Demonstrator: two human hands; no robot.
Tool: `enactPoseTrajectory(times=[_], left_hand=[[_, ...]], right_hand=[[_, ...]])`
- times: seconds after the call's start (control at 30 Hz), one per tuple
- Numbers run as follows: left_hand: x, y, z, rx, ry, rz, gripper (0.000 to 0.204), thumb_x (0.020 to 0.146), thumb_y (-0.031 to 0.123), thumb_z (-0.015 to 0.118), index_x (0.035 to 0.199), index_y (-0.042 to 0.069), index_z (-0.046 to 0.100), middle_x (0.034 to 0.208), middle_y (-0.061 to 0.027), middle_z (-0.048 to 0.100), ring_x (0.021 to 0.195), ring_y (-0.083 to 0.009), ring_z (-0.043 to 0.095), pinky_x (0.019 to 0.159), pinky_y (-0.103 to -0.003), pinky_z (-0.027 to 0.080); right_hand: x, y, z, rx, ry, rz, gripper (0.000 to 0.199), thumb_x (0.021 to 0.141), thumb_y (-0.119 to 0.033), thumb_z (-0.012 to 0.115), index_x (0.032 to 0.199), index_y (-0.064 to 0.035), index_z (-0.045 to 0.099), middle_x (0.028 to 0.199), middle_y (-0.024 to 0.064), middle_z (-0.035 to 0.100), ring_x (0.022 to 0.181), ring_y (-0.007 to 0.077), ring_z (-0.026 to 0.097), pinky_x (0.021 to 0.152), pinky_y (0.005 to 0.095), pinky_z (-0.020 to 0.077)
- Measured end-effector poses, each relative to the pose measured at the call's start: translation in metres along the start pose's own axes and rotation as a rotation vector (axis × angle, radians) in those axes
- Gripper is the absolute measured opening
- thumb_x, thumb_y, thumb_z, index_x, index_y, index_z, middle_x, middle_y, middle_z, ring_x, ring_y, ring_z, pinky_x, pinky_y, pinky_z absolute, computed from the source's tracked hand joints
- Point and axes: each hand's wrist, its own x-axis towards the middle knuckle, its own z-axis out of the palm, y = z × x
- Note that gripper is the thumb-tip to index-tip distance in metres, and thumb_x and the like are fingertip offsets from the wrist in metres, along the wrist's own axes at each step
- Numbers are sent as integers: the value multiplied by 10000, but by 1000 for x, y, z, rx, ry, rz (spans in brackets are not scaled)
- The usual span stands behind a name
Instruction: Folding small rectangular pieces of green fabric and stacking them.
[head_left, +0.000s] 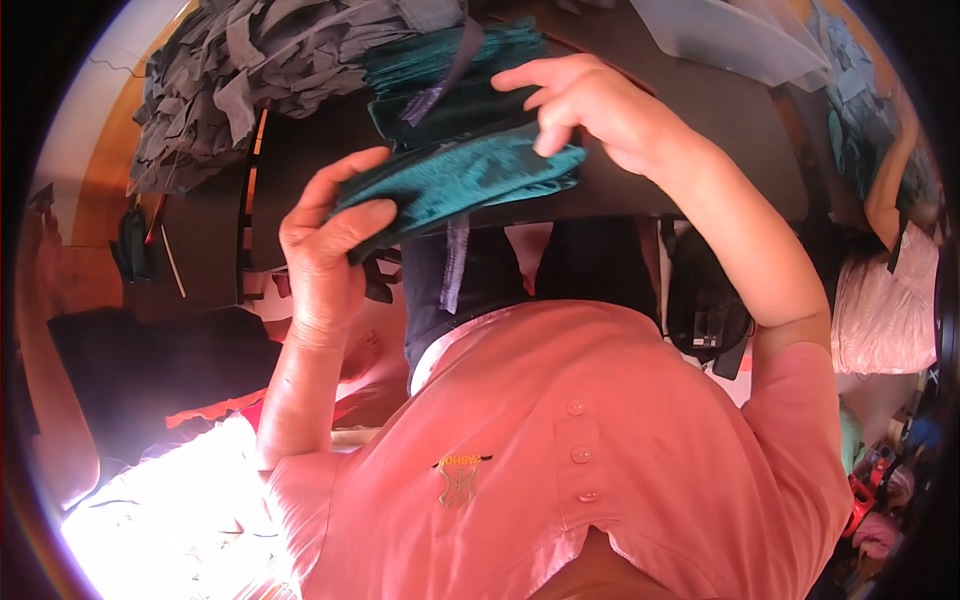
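Note:
My left hand [335, 225] is closed around the left end of a folded teal velvet piece [460, 185], thumb on the near face and fingers behind. The piece is tilted up to the right, above the table's near edge. My right hand [590, 105] is at its right end, fingers stretched and apart, with a fingertip at the fabric's upper edge. Beyond lies a stack of similar teal velvet pieces [455, 55]. A greyish-purple strap [445, 75] crosses the stack. Another purple strap [454, 265] hangs below the held piece; where it is attached is hidden.
A large heap of grey fabric pieces [215, 85] covers the far left of the dark table [700, 110]. A translucent plastic bin [735, 40] stands at the far right. Bluish fabric [850, 90] lies beyond it, beside another person's arm [885, 190]. A second person sits at left.

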Motion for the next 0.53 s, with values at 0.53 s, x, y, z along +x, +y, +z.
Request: enactPoseTrajectory(times=[0.53], left_hand=[[80, 55, -8, 144, -104, 211, 404, 857, 155, 707, 1250, 61, 722, 1270, -85, 694, 1127, -144, 604, 1021, -251, 414]], right_hand=[[56, -6, 3, 416, 85, -212, 812, 715, -20, 546, 1523, -33, 468, 1278, 140, 669, 1117, 229, 665, 1018, 340, 510]])
